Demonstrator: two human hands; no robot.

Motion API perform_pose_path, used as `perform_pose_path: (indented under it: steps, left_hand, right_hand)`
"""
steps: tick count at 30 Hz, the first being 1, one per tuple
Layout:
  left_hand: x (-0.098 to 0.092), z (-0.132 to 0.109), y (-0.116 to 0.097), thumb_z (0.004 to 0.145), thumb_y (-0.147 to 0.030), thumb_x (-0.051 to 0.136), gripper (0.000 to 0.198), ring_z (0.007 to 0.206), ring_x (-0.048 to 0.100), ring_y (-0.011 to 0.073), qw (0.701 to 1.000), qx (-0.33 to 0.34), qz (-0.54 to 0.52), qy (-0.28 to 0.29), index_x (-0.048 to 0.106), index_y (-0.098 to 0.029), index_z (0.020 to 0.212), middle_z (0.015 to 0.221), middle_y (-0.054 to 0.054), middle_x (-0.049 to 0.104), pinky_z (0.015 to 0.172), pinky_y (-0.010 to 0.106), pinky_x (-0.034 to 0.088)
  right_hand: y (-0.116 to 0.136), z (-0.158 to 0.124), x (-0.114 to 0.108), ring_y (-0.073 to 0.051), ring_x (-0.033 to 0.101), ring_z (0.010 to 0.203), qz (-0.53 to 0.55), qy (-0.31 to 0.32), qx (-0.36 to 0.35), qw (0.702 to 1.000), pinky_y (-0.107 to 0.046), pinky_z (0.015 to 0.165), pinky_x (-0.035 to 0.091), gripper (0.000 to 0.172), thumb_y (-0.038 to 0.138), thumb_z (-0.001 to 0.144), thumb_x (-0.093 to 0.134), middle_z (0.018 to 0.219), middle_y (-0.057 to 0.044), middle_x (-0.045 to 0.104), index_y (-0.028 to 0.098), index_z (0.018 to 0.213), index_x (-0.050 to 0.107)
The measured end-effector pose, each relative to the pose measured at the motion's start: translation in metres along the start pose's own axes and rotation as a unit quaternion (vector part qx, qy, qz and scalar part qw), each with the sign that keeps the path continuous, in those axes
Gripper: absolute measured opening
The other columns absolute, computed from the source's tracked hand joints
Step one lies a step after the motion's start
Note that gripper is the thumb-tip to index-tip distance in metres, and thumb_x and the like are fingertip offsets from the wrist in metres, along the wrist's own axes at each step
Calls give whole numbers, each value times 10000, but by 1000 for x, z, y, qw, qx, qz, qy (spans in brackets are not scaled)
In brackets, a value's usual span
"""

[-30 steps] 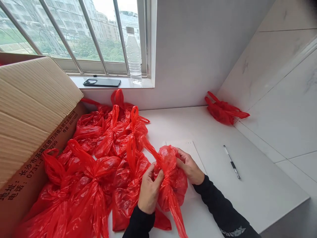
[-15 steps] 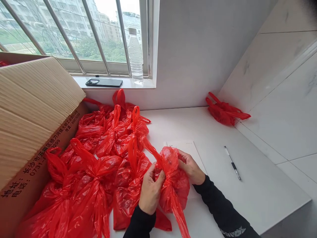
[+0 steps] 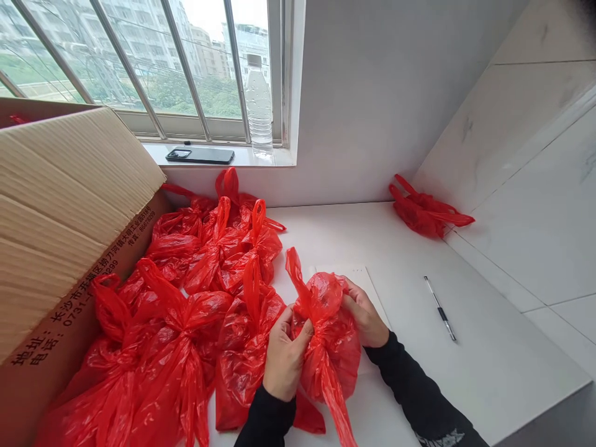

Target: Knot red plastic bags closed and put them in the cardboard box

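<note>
Between my hands is a knotted red plastic bag (image 3: pixel 338 347), bulging with contents I cannot make out. My left hand (image 3: pixel 286 354) pinches it beside the knot, thumb on top. On its other side, my right hand (image 3: pixel 365 313) grips the bag's upper right part, its fingertips partly hidden by the plastic. One handle of the bag sticks up to the upper left and the other hangs toward me. Just left of my left hand lies another tied red bag (image 3: pixel 249 347). Under the held bag a sheet of white paper (image 3: pixel 372 285) is partly covered.
Several tied red bags (image 3: pixel 186 310) crowd the table's left side beside an open cardboard box (image 3: pixel 69 192). A pen (image 3: pixel 440 309) lies to the right. One red bag (image 3: pixel 423 208) sits by the far corner. On the windowsill are a phone (image 3: pixel 200 155) and a bottle (image 3: pixel 259 112).
The held bag's upper handle, earlier stretched left toward the other bags, now stands up more freely. Both hands keep their hold in nearly the same place. The view has shifted slightly.
</note>
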State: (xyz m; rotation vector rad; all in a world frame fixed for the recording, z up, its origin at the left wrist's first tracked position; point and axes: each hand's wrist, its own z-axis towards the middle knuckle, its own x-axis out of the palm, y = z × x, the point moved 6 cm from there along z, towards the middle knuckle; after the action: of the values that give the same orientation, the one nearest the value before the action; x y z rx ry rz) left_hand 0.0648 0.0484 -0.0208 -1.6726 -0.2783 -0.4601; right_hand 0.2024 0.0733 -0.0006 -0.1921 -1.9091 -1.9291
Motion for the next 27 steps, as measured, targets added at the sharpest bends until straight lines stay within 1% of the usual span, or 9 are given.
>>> perform_pose_path:
  steps: [4, 6, 11, 16, 21, 24, 27]
  left_hand:
    - [-2, -1, 3, 749, -263, 769, 339, 1020, 657, 267, 1000, -7, -9, 0, 710, -184, 1073, 1109, 87, 726, 963, 345, 448]
    - [-3, -1, 4, 757, -278, 766, 318, 970, 672, 255, 1000, -9, -11, 0, 716, -185, 1057, 1088, 80, 733, 948, 341, 455]
    - [-6, 0, 5, 763, -306, 768, 310, 929, 679, 244, 1000, -6, 1, -4, 725, -172, 1039, 1058, 79, 742, 928, 328, 458]
    - [-8, -1, 7, 799, -326, 738, 279, 964, 659, 241, 1000, 5, 7, -9, 723, -172, 1031, 989, 66, 751, 905, 308, 459]
    - [-11, -1, 8, 799, -377, 736, 303, 963, 649, 248, 999, 7, 23, -25, 726, -157, 1006, 972, 78, 745, 854, 301, 473]
    - [-9, -1, 6, 851, -413, 673, 322, 964, 644, 239, 1000, 10, 19, -21, 721, -151, 1032, 943, 83, 745, 866, 300, 464]
    - [-7, -2, 6, 880, -429, 631, 331, 967, 640, 231, 1000, 6, 7, -19, 719, -150, 1035, 911, 77, 746, 873, 299, 458]
  right_hand:
    - [1, 0, 3, -252, 664, 958, -11, 18, 9, 1000, -348, 793, 542, 486, 479, 801, 700, 1090, -80, 691, 234, 1203, 577]
    - [1, 1, 4, -258, 662, 965, -19, 24, 14, 999, -356, 803, 542, 506, 490, 785, 712, 1074, -81, 697, 230, 1201, 588]
    - [1, 1, 5, -256, 662, 954, -30, 23, 8, 999, -362, 824, 534, 439, 483, 793, 706, 1042, -77, 706, 220, 1136, 632]
    - [1, 0, 4, -256, 664, 930, -40, 22, 7, 999, -371, 825, 531, 386, 471, 807, 692, 1052, -67, 698, 226, 1102, 648]
    - [2, 0, 4, -244, 661, 926, -25, 14, 6, 1000, -345, 803, 533, 341, 430, 837, 666, 1068, -56, 694, 228, 1110, 644]
    - [0, 0, 2, -240, 659, 943, -8, 8, 4, 1000, -334, 800, 533, 333, 404, 853, 653, 1092, -59, 690, 228, 1134, 630]
    - [-3, 1, 0, -232, 662, 955, 17, 8, 9, 1000, -341, 831, 529, 336, 384, 875, 636, 1119, -65, 684, 234, 1174, 609]
